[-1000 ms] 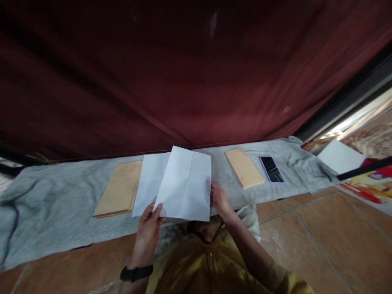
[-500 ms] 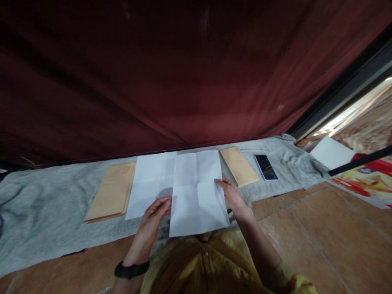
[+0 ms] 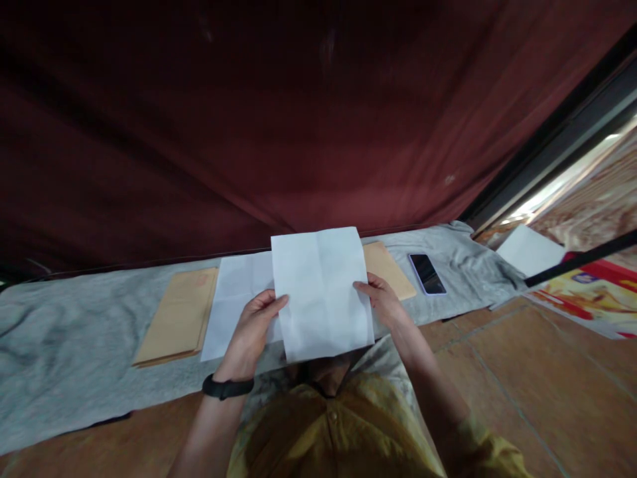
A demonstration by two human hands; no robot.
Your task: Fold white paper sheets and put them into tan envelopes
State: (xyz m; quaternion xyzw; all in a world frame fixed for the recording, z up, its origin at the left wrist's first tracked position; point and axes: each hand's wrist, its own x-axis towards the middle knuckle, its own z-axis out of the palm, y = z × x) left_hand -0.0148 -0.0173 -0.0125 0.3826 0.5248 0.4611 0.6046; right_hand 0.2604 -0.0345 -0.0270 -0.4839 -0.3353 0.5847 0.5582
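Observation:
A creased white sheet of paper is held up in front of me, one side edge in each hand. My left hand pinches its left edge, thumb on the near face. At the right edge my right hand grips it the same way. Behind and to the left lies another white sheet with fold marks, partly covered by the held one. Beside that rests a stack of brown envelopes. Another brown envelope or stack lies to the right, partly hidden behind the paper and my right hand.
A grey cloth spreads under the papers. On its right part lies a phone in a purple case. A dark red curtain hangs behind. Further right are a white box-like object, a colourful printed package and tiled floor.
The held sheet has been lifted and tilted up off the other sheet. My left hand has moved up and closed on its left edge; my right hand still grips the right edge.

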